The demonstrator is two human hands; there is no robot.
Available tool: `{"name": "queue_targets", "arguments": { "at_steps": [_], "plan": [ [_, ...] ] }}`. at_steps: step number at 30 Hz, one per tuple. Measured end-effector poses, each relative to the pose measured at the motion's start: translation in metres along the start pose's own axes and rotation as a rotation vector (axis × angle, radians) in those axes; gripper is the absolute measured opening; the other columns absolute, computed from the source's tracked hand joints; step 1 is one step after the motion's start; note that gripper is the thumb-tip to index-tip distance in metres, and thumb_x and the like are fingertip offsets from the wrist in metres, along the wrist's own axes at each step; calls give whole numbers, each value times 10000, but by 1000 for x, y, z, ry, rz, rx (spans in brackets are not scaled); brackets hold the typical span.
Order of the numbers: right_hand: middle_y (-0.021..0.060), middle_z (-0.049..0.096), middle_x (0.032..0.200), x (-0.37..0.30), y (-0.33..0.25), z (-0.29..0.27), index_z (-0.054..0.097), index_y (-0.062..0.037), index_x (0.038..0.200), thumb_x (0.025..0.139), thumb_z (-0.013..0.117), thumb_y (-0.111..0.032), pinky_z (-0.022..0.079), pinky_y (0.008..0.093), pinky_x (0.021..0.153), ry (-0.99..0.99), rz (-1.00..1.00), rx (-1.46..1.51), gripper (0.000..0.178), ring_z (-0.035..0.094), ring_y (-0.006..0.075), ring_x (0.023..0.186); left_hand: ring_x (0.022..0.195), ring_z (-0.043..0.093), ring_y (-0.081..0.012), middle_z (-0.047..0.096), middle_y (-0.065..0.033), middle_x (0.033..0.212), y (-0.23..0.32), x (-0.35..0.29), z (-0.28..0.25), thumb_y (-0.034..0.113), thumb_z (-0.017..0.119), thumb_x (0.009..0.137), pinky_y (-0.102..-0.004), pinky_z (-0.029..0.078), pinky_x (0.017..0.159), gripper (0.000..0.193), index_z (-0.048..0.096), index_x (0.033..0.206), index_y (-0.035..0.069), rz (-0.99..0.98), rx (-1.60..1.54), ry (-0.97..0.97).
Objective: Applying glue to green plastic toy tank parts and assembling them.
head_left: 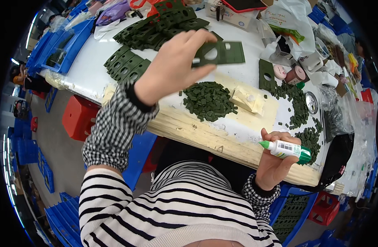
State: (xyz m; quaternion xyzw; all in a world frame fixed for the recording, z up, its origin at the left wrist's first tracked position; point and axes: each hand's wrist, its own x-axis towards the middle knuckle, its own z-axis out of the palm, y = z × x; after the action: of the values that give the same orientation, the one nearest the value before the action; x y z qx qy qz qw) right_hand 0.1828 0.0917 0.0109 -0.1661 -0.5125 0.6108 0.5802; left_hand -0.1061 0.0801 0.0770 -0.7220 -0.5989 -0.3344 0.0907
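Note:
My left hand [172,66] is raised over the table, its thumb and fingers closed on the left end of a flat dark green plastic panel [232,53] with cut-out holes. In my right hand [275,164], near the table's front edge, is a white and green glue bottle [284,149], its green tip pointing left. Below the panel lies a heap of small dark green plastic pieces [209,101]. Right of that heap a cream-coloured block [246,100] rests on the table. Another green panel [267,75] lies farther right.
Stacked green panels [156,31] fill the back left, with a short row of panels [125,66] nearer. More small pieces [298,109] spread along the right, beside a round metal lid [311,103], cups and plastic bags [294,24]. A red stool [80,117] stands left of the table.

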Motion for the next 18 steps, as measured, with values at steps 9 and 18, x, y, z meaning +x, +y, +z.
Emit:
{"name": "queue_targets", "arguments": {
  "at_steps": [9,18],
  "plan": [
    [164,614,943,12,3,20,501,15,1040,874,579,-509,412,529,994,-75,-15,-82,555,620,318,976,942,553,-257,529,-143,1047,80,-86,8,63,778,669,-316,480,804,553,559,1168,-27,-161,-593,-128],
    [201,607,975,3,8,18,490,49,1072,930,563,-361,507,415,862,-154,-9,-124,440,625,297,952,917,589,-239,579,-147,1065,82,-88,11,81,810,653,-316,492,789,563,590,1162,-18,-146,-639,-133]
  ]
}}
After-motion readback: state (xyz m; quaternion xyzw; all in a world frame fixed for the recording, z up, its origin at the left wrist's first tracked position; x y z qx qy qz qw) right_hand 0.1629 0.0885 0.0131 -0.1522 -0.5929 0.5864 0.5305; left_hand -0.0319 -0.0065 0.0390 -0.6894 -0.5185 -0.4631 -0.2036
